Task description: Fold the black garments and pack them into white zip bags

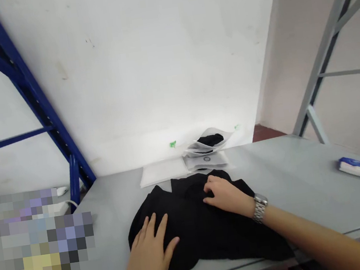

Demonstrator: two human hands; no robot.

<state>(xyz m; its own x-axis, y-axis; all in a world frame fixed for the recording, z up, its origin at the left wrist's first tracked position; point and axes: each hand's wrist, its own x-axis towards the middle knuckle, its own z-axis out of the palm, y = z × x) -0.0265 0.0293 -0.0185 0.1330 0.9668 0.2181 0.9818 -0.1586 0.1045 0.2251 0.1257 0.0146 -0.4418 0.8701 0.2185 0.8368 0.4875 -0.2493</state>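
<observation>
A black cloth garment point(210, 233) lies spread and loosely bunched on the grey table point(295, 190) in front of me. I cannot make out its exact kind. My left hand point(152, 246) rests on its left part, fingers spread out and laid flat. Over its upper right part is my right hand point(221, 191), with a metal-banded watch point(260, 207) on the wrist. The right fingers are curled, but thumb and forefinger show a gap with no cloth visible between them. Behind the garment lie white plastic bags point(207, 160), and black cloth point(210, 140) shows inside the top one.
A flat white packet or sheet stack point(163, 172) lies beside the bags, near the white wall point(158, 75). A blue-and-white tissue pack point(356, 167) sits at far right. Blue point(37, 101) and grey point(315, 49) metal frames stand at either side. The left side is partly pixelated.
</observation>
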